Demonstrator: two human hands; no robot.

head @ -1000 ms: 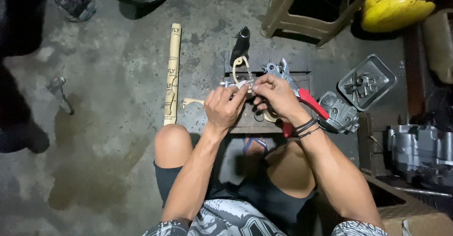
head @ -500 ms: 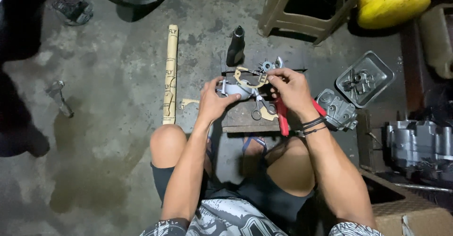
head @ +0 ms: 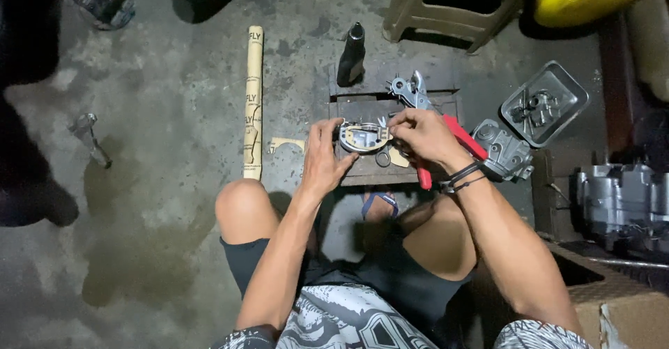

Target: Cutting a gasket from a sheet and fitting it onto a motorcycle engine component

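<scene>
I sit on the floor over a low dark wooden block (head: 390, 98). My left hand (head: 325, 157) and my right hand (head: 422, 134) together hold a small metal engine cover (head: 364, 137) with a tan gasket on it, just above the block. Red-handled punch pliers (head: 446, 129) lie on the block, partly hidden under my right hand. Scissors (head: 383, 158) lie below the cover. A cut gasket scrap (head: 286, 143) rests on the floor to the left of my left hand.
A rolled tan gasket sheet (head: 254, 101) lies left of the block. A dark bottle (head: 352, 55) stands behind it. A metal tray of small parts (head: 544, 103), an engine cover (head: 503, 151) and an engine block (head: 624, 199) sit right. A stool (head: 453, 7) is behind.
Both hands have lowered the cover and gasket from above the block down close to its top. The pliers now lie flat on the block beneath my right hand.
</scene>
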